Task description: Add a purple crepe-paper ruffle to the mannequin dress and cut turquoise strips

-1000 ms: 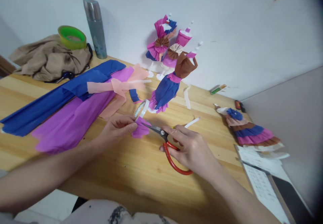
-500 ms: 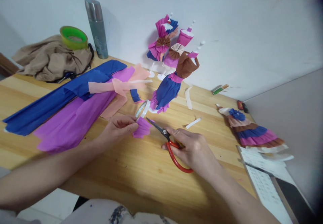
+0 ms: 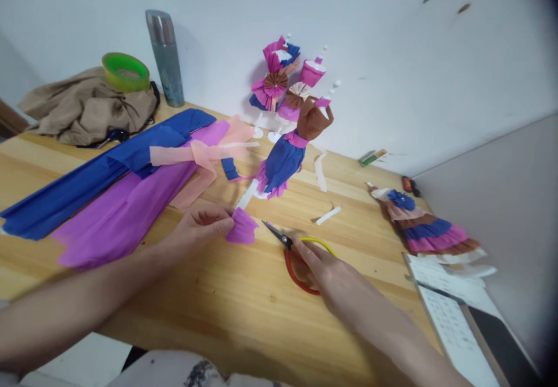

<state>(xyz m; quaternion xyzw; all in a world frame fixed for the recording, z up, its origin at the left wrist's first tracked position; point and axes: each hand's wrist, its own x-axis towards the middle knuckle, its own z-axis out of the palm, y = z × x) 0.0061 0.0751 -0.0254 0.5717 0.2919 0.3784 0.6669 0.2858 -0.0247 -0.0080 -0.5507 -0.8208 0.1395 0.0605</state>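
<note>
My left hand [image 3: 208, 224] pinches a small piece of purple crepe paper [image 3: 242, 226] by its left edge, just above the wooden table. Right behind that piece is a roll of white tape [image 3: 247, 194], seen nearly edge-on. My right hand [image 3: 320, 262] has its fingers around the scissors [image 3: 284, 239] near the pivot. The blades are closed and point toward the purple paper, a short gap away. One red and one yellow handle loop show; some fingertips are hidden. Beyond the tape stands a mini dress form [image 3: 285, 157] in a brown top and blue skirt.
Blue crepe paper [image 3: 87, 178] and purple crepe paper [image 3: 126, 218] lie at left. Behind them are a brown cloth [image 3: 82, 108], a green tape roll [image 3: 125, 73] and a flask [image 3: 165, 58]. A layered paper dress [image 3: 429, 224] lies right, above a calendar-like white board [image 3: 444, 300].
My right hand has lowered and turned the scissors, bringing the yellow loop into view. The tape roll has turned edge-on. My left hand keeps hold of the purple crepe paper.
</note>
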